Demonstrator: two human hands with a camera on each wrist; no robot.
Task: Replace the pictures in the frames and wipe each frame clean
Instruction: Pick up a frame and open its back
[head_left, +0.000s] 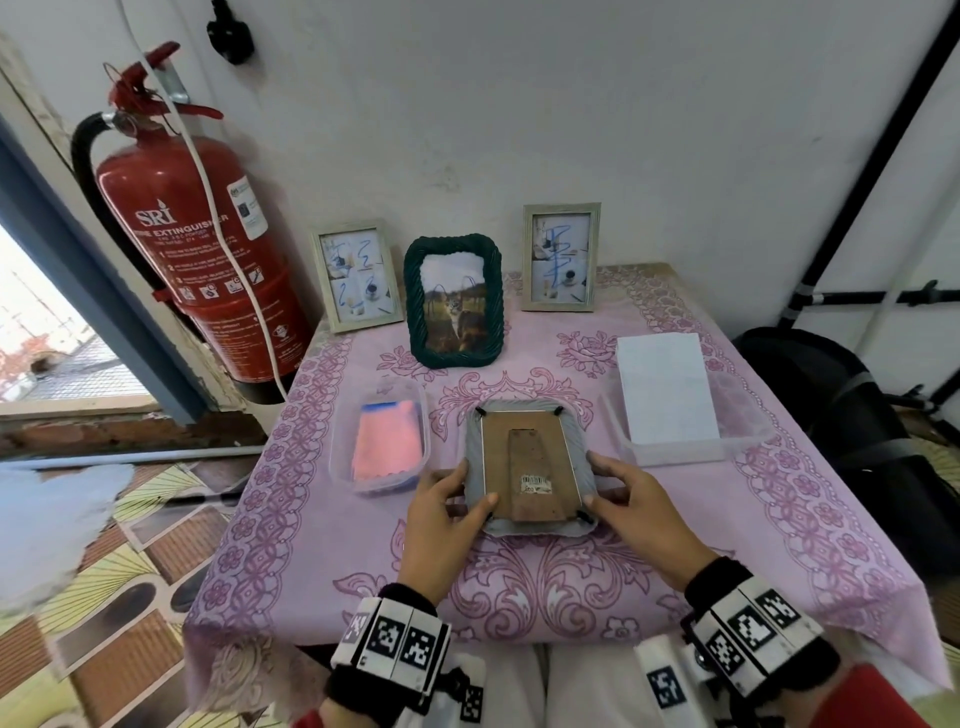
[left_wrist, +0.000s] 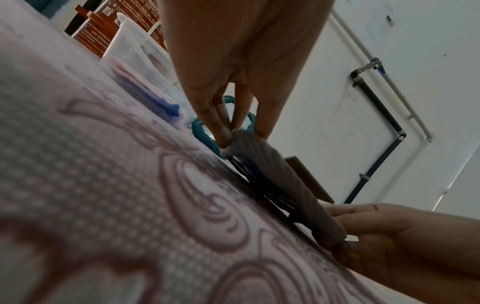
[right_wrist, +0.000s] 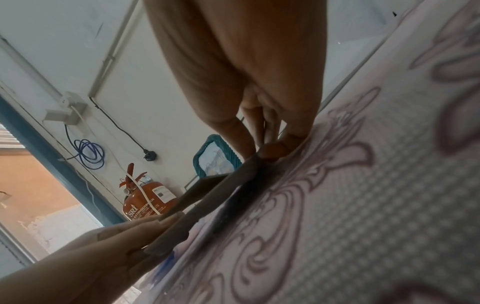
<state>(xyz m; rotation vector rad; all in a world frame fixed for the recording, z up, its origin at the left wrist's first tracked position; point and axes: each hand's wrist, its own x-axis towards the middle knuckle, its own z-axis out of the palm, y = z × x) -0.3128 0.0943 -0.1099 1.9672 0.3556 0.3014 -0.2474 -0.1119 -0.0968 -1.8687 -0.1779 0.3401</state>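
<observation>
Both hands, left hand (head_left: 451, 512) and right hand (head_left: 628, 501), clamp the face-down grey rope-edged frame (head_left: 530, 467) at counter's six o'clock; next, free its black clips.

A lived-in room, probably a home corner: a small table under a pink floral tablecloth (head_left: 779, 467) stands against a plain white wall (head_left: 571, 104), beside a window (head_left: 41, 332). A red fire extinguisher (head_left: 208, 249) hangs there, and patterned flooring (head_left: 104, 597) lies below.

Bare hands; each wrist wears a black band (head_left: 389, 644) carrying white blocks printed with black square codes; red sleeves (head_left: 878, 701) at the frame's bottom.
</observation>
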